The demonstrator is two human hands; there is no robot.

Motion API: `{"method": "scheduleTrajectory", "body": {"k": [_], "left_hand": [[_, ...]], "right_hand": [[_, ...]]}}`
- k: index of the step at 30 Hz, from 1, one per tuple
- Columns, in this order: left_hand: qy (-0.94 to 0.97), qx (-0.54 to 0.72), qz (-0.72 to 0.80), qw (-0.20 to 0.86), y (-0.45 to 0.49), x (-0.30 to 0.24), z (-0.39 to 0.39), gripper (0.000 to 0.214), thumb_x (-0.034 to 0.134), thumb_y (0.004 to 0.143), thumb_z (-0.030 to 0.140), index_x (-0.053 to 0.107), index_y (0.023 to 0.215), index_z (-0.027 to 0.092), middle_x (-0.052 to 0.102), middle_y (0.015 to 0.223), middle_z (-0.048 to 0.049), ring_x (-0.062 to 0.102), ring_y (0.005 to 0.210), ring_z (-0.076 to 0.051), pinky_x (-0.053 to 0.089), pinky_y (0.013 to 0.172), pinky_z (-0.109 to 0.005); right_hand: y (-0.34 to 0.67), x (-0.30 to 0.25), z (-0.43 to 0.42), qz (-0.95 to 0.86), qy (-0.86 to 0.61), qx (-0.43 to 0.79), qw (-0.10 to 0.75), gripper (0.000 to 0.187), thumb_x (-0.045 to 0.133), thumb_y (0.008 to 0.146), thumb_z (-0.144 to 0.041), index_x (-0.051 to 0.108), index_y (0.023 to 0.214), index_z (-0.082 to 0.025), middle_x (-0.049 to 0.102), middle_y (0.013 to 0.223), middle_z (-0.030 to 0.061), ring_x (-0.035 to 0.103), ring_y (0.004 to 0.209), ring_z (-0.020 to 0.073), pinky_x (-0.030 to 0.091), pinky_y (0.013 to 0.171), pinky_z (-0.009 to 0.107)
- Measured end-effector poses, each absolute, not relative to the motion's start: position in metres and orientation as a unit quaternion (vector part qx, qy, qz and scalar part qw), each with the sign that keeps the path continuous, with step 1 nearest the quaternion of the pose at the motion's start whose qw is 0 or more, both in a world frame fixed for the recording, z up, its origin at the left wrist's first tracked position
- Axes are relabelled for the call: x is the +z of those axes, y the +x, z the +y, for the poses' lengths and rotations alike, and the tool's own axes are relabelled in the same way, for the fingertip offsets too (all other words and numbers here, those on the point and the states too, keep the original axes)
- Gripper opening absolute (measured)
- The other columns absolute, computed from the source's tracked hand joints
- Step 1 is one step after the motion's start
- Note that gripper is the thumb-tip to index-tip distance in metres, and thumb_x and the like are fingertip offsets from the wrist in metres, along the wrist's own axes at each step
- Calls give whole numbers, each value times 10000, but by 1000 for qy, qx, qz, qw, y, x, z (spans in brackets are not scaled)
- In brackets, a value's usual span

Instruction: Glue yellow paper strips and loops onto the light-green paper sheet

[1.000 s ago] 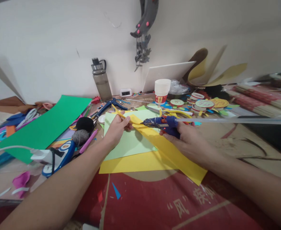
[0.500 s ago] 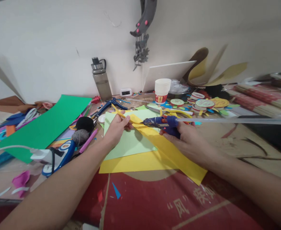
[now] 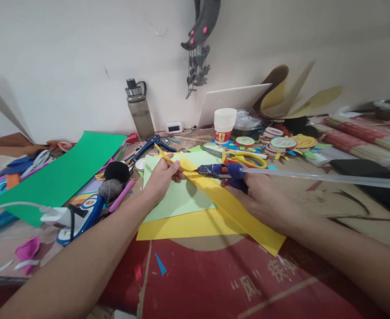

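Note:
My left hand [image 3: 161,177] is closed, pinching a thin yellow paper strip [image 3: 164,156] that curls up and left from my fingers. My right hand [image 3: 257,190] grips a blue hot glue gun [image 3: 224,170]. Its nozzle points left, almost touching the strip beside my left thumb. A long clear glue stick [image 3: 314,177] juts from the back of the gun to the right. Under both hands lie a light green sheet [image 3: 181,195] and yellow sheets [image 3: 241,212] on a red printed table cover [image 3: 214,279].
A big green sheet [image 3: 62,175] lies at left, with a blue tool [image 3: 82,217], grey and black pompoms [image 3: 113,181] and paper scraps. At the back stand a water bottle [image 3: 140,110], stacked paper cups [image 3: 224,124], round paper pieces [image 3: 283,144] and yellow scissors [image 3: 246,157].
The glue gun has tilted a little, so the glue stick's far end now slopes lower to the right. My hands have hardly shifted.

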State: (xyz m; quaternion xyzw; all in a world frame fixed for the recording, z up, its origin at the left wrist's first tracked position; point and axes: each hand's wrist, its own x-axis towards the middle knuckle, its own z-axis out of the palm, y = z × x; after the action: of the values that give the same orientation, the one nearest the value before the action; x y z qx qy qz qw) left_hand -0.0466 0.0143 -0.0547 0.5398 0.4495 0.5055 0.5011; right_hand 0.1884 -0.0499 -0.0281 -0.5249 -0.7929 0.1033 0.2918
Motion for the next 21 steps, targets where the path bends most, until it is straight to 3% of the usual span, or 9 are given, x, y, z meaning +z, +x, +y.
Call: {"method": "scheduleTrajectory", "body": {"k": [12, 21], "left_hand": [[550, 505, 441, 499, -48, -57, 15, 373, 574, 848, 311, 437, 1155, 148, 621, 695, -7, 578, 569, -114, 444, 543, -234], [549, 500, 444, 502, -48, -55, 15, 350, 566, 853, 323, 444, 1133, 151, 628, 703, -17, 573, 561, -113, 439, 541, -237]], "right_hand": [[187, -27, -47, -788, -535, 123, 277, 183, 472, 859, -334, 599, 823, -208, 669, 759, 65, 581, 665, 205, 425, 564, 292], [188, -29, -53, -803, -540, 60, 246, 255, 447, 878, -315, 600, 1057, -219, 695, 934, 97, 637, 859, 261, 472, 677, 326]]}}
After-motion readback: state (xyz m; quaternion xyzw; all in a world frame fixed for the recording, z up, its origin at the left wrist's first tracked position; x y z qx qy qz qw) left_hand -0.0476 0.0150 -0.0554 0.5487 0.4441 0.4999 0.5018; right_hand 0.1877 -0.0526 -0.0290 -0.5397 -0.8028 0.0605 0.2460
